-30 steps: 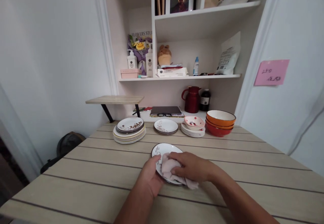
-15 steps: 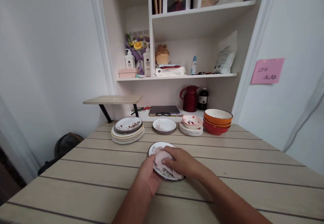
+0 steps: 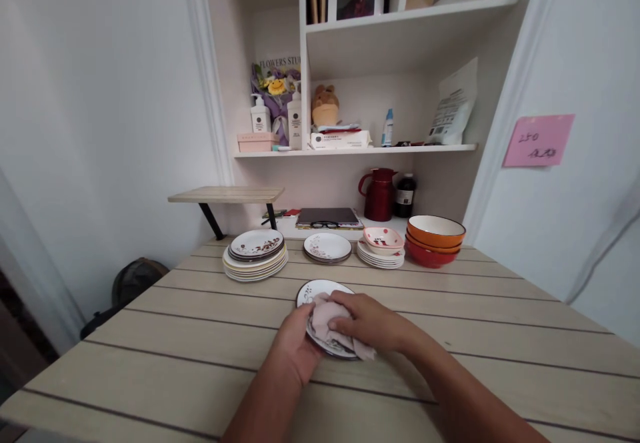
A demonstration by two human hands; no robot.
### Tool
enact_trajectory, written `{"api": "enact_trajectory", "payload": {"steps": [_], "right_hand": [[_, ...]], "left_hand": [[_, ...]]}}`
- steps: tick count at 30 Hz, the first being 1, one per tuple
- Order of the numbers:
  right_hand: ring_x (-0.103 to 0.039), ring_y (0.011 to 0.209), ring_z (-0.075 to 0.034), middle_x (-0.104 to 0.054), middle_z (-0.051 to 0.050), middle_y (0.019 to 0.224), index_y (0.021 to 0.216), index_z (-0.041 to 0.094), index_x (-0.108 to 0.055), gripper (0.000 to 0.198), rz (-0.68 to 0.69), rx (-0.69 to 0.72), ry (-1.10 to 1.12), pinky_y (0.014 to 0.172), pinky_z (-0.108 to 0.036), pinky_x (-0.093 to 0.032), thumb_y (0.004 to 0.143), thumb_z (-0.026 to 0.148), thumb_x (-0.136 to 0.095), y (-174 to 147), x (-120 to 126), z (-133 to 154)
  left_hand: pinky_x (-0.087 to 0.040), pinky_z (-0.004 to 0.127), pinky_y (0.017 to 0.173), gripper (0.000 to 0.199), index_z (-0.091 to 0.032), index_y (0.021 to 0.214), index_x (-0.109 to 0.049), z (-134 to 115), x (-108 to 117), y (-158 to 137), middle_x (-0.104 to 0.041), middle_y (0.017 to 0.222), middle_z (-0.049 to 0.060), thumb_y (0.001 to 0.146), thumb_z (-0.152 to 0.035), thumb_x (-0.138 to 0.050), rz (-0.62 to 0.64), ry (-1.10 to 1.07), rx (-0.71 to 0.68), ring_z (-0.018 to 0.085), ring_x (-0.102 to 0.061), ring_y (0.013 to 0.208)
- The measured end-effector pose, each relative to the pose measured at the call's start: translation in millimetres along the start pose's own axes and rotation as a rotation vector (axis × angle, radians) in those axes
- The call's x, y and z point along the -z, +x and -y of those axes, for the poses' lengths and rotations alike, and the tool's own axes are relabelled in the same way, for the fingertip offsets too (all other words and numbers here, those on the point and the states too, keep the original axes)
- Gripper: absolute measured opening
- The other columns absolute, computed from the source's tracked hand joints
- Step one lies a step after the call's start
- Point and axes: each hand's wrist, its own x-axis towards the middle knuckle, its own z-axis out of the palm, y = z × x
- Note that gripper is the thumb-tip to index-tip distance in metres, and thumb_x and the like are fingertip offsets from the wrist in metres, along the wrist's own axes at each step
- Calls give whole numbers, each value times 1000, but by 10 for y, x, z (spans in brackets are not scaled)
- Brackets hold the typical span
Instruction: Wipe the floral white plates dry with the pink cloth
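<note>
A white plate with a dark rim and a printed pattern is in front of me, low over the table or resting on it; I cannot tell which. My left hand grips its left edge, thumb on top and fingers underneath. On the plate's face lies a crumpled pale pink cloth. My right hand is closed on that cloth and presses it against the plate, covering part of the right side.
Behind the plate stand a tall plate stack, a low plate stack, small saucers with a spotted bowl on top, and orange and red bowls. A raised wooden shelf stands at the back left of the table.
The cloth has shifted slightly right over the plate with my right hand, and its corner now hangs past the rim. My left hand keeps its grip. The camera view has turned slightly left.
</note>
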Motion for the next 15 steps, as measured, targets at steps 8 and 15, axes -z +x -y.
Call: {"api": "enact_trajectory", "payload": {"steps": [8,15], "right_hand": [[-62,102,-27,-68,-11,117,125,22,-57,47,-111,-152,-126,83,-35,-43,81,37,-53,128,-108,-60],[-61,101,-27,-67,-11,116,125,21,-57,48,18,-70,-110,83,-36,-43,80,39,-55,-17,30,-10]], "left_hand": [[-53,37,77,33,-6,111,-62,-10,-57,-26,-74,83,13,80,-14,-53,-108,11,-51,24,-69,76],[-52,38,77,35,-6,113,-61,-7,-13,-13,-74,84,14,81,-16,-54,-37,-18,16,26,-69,76]]}}
